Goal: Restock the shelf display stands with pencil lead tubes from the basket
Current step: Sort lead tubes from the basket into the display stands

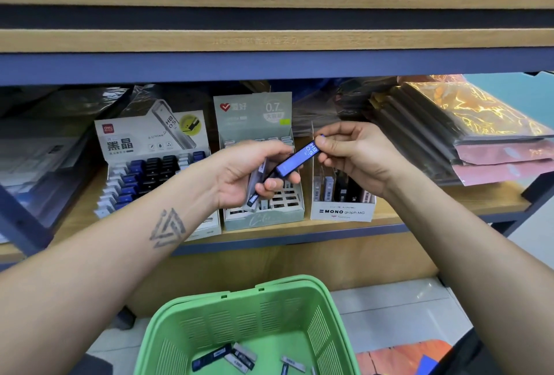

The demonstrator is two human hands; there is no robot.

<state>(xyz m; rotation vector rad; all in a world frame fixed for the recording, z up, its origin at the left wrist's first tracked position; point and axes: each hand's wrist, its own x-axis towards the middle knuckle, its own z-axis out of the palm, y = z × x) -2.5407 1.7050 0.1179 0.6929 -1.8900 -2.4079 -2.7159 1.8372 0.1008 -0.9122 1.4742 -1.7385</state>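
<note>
I am pinching the top end of a blue HB 0.5 lead tube [295,158] with my right hand [352,155], thumb and forefinger closed on it. The tube is slanting down toward my left hand [248,173], which is gripping a small bundle of tubes [257,184], clear and dark ones, fingers curled around them. Both hands are hovering in front of the grey-green 0.7 display stand [263,215] on the wooden shelf [434,209]. The white stand with blue and black tubes [150,170] is sitting to its left, the Mono graph stand [341,209] to its right. The green basket [248,314] is sitting below on the floor, with several loose tubes [236,356] lying at its bottom.
</note>
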